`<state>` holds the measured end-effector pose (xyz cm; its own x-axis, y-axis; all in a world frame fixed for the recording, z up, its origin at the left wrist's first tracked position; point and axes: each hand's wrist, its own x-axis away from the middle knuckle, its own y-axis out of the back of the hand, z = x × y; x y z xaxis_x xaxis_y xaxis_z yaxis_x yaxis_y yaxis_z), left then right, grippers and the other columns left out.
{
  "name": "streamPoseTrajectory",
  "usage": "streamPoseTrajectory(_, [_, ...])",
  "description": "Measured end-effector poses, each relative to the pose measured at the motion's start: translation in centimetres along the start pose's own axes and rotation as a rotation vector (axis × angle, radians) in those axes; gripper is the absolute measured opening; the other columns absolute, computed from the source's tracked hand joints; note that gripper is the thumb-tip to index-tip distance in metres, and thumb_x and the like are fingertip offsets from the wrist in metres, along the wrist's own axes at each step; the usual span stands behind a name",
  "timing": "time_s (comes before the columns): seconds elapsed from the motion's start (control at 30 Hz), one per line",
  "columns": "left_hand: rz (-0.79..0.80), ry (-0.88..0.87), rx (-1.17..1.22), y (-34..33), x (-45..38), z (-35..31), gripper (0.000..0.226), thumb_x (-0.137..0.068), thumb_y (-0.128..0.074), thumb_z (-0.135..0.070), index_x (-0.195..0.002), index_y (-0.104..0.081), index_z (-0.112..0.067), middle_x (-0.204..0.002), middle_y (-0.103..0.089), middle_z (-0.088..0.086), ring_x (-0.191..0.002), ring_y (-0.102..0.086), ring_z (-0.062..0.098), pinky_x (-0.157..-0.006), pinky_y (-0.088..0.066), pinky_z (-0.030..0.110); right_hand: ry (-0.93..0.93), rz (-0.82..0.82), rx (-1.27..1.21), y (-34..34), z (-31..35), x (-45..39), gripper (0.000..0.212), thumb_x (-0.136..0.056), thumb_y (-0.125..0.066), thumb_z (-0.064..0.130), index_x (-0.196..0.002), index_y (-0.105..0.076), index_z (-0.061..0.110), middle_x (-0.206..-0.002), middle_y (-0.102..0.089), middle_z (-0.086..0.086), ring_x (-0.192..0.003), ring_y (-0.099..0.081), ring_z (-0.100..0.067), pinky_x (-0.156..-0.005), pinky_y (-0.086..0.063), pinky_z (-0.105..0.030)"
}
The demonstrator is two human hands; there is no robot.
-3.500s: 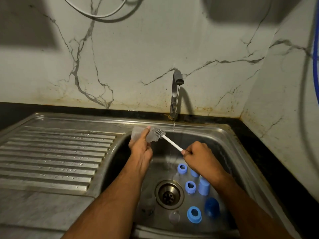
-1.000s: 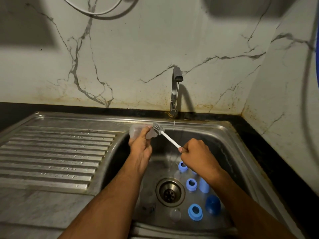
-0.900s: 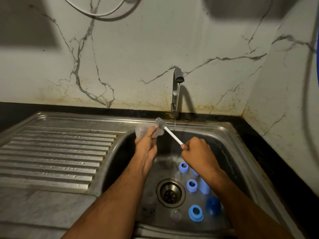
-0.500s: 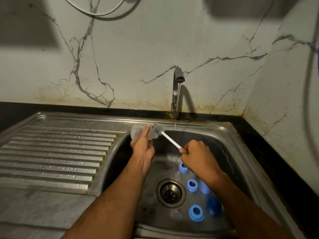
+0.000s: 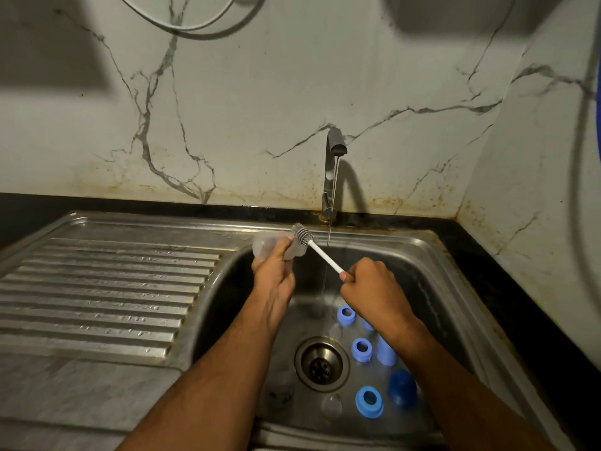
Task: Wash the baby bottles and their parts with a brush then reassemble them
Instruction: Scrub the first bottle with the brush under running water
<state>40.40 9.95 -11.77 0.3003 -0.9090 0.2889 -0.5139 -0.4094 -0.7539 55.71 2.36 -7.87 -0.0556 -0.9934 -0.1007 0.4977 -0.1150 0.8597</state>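
Bottle (image 5: 271, 247) in left hand (image 5: 274, 275), brush (image 5: 317, 250) alongside.

Dim, stained marble-veined wall (image 5: 260, 92) above black counter (image 5: 520, 288)

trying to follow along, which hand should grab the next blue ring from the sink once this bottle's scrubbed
Probably the right hand. It hangs directly above the blue rings on the drain's right side, and only needs to drop the brush. The left hand grips the clear bottle.
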Motion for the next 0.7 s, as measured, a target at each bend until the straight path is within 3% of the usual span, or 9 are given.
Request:
streamPoseTrajectory(0.17, [0.002,0.012,-0.001,0.3,-0.2,0.0,0.061,-0.071,-0.082,-0.003,-0.127,-0.058,-0.001,-0.122,-0.065,0.018,-0.113,-0.064,0.027,-0.098,-0.054,0.040,0.000,-0.016,0.046,0.0,-0.4,0.2,0.031,-0.102,-0.053,0.032,-0.074,-0.052,0.016,-0.066,-0.049,0.002,-0.056,-0.047,-0.011,-0.050,-0.033,-0.025])
streamPoseTrajectory(0.33, [-0.034,-0.003,0.099,0.4,0.2,-0.1,0.082,-0.056,-0.087,-0.021,-0.129,-0.054,-0.002,-0.122,-0.064,0.019,-0.112,-0.064,0.031,-0.099,-0.053,0.047,0.007,0.013,0.030,0.1,-0.4,0.4,0.033,-0.102,-0.053,0.031,-0.072,-0.049,0.018,-0.065,-0.048,0.003,-0.055,-0.045,-0.009,-0.050,-0.032,-0.022])
streamPoseTrajectory(0.5, [-0.016,0.007,-0.059,0.6,-0.2,0.4,0.054,-0.075,-0.081,-0.007,-0.124,-0.058,-0.002,-0.117,-0.066,0.017,-0.106,-0.068,0.026,-0.091,-0.058,0.038,-0.013,0.012,0.036,-0.1,0.0,0.1,0.028,-0.102,-0.054,0.030,-0.078,-0.053,0.017,-0.068,-0.051,0.002,-0.057,-0.049,-0.010,-0.051,-0.035,-0.024])
streamPoseTrajectory(0.7, [0.080,0.025,-0.197,-0.1,-0.1,0.9,0.044,-0.078,-0.078,-0.001,-0.119,-0.062,-0.001,-0.116,-0.069,0.018,-0.105,-0.069,0.027,-0.088,-0.059,0.037,-0.036,-0.008,0.036,0.6,0.1,-0.1,0.028,-0.102,-0.053,0.028,-0.078,-0.049,0.016,-0.068,-0.048,0.002,-0.056,-0.045,-0.009,-0.048,-0.028,-0.023])
